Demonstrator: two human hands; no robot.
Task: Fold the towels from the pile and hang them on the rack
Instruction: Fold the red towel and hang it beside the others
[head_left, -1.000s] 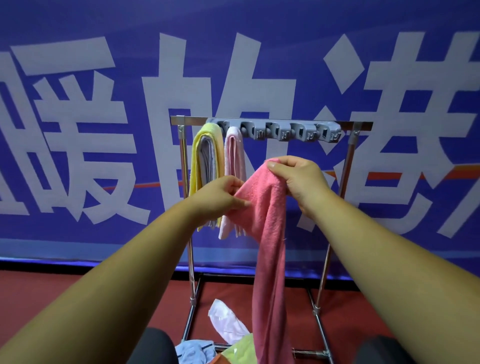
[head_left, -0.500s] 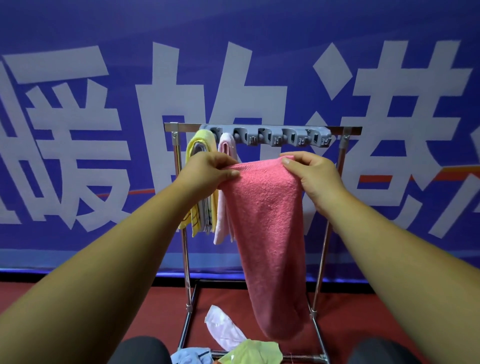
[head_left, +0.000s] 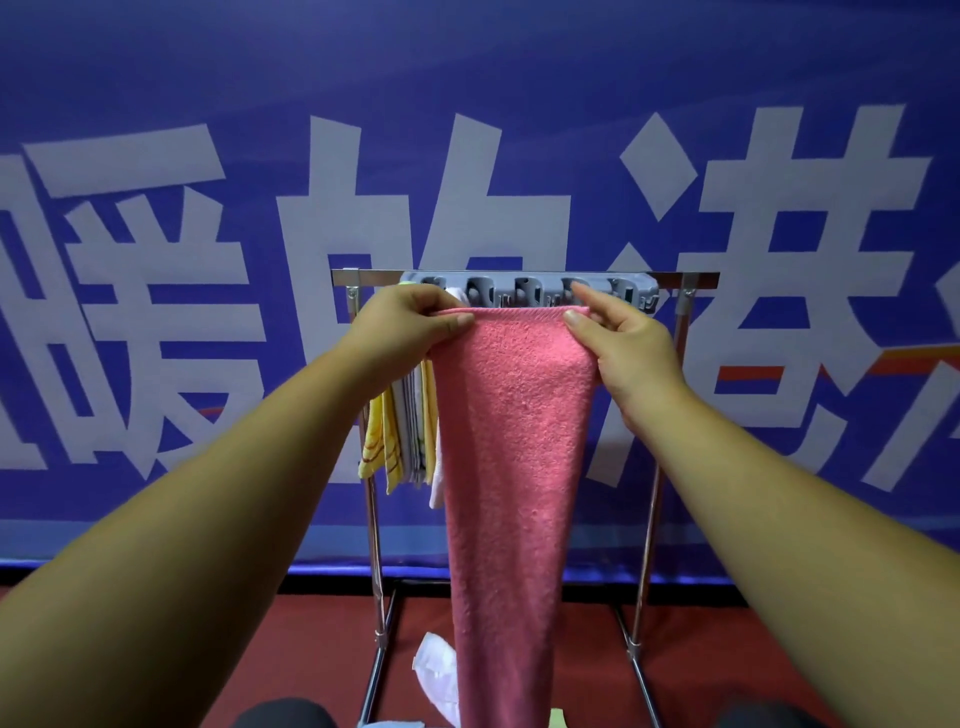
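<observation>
With a yellow towel (head_left: 382, 447) hung on the rack (head_left: 685, 279), the pink towel (head_left: 514, 441) was pinched by left hand (head_left: 410, 325) and right hand (head_left: 623, 343); a pile (head_left: 434, 675) was left.

Frame: rack (head_left: 371, 277), standing before banner (head_left: 208, 312). On its left end: hung towels (head_left: 410, 431). Nearer, centre: held towel (head_left: 514, 441), with left hand (head_left: 410, 322) and right hand (head_left: 623, 343) at its top corners. On the floor beneath: cloth (head_left: 434, 680).

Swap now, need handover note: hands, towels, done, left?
Left hand and right hand pinch the top corners of the pink towel.
It hangs spread in front of the grey clip bar on the rack, not yet on it.
Done: yellow striped towel and pale towel hang at the rack's left end.
Left: hang the pink one, then the white cloth on the floor.
</observation>
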